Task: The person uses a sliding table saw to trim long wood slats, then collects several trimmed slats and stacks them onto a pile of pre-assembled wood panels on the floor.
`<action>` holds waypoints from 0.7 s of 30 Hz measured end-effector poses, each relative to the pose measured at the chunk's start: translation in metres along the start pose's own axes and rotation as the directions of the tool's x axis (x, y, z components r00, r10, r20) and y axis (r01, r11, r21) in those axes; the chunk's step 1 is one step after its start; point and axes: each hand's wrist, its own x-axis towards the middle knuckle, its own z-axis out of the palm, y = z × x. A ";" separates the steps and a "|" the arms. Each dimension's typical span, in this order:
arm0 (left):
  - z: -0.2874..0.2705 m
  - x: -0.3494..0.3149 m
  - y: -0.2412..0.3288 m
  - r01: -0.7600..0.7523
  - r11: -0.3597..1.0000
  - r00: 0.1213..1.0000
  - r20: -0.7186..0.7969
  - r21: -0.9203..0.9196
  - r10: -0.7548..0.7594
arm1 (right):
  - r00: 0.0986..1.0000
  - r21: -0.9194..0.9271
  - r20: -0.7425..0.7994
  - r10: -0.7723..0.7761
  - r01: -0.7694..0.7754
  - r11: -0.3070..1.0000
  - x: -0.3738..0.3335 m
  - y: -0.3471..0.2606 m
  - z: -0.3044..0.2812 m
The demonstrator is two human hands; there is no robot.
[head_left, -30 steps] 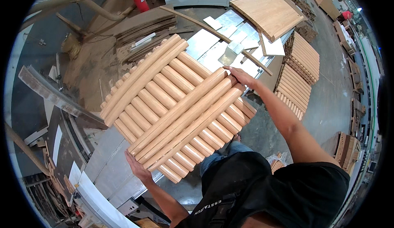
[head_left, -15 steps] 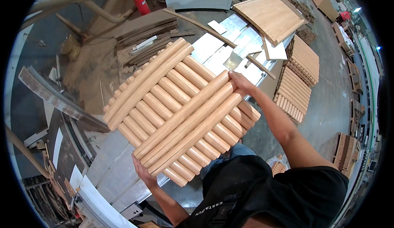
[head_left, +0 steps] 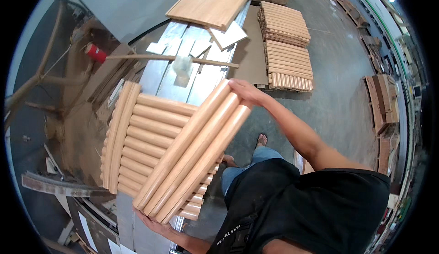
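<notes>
A wooden board of three rounded, ridged strips point(head_left: 194, 146) slants across the middle, and both my hands hold it. My right hand point(head_left: 248, 92) grips its far end, the fingers partly hidden beneath. At the near end my left hand point(head_left: 154, 222) is curled under the edge. Below it, several similar ridged boards point(head_left: 155, 128) lie side by side, partly covered by the held one. Another ridged board point(head_left: 121, 137) lies crosswise over their left ends. These rest on a metal machine table point(head_left: 125, 217).
A large flat wooden panel point(head_left: 212, 0) and white offcuts point(head_left: 228, 35) lie at the table's far end, with a long thin strip point(head_left: 151, 57) across it. Stacks of ridged boards point(head_left: 289, 62) stand on the floor to the right. A curved metal guard point(head_left: 59, 185) is at left.
The three-ridged board has come up toward me and turned against the boards below; before, it lay parallel to the crosswise board at left. Both hands stay on its ends. My view has swung right.
</notes>
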 end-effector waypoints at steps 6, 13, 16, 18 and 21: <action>0.124 0.001 0.054 0.045 0.999 0.963 0.266 -0.010 -0.041 | 0.944 0.286 -0.307 0.119 -0.028 0.958 -0.115 0.089 -0.125; 0.312 -0.050 0.082 0.358 0.906 0.753 0.644 -0.226 -0.137 | 0.719 0.457 -0.586 0.374 -0.088 0.885 -0.266 0.209 -0.254; 0.389 -0.069 0.069 0.395 0.899 0.616 0.780 -0.191 -0.105 | 0.656 0.527 -0.618 0.433 -0.063 0.847 -0.309 0.247 -0.299; 0.439 -0.084 0.065 0.461 0.873 0.550 0.823 -0.161 -0.139 | 0.600 0.541 -0.647 0.470 -0.073 0.838 -0.324 0.260 -0.325; 0.502 -0.097 0.050 0.569 0.809 0.444 0.884 -0.152 -0.147 | 0.558 0.600 -0.641 0.526 -0.063 0.798 -0.327 0.269 -0.362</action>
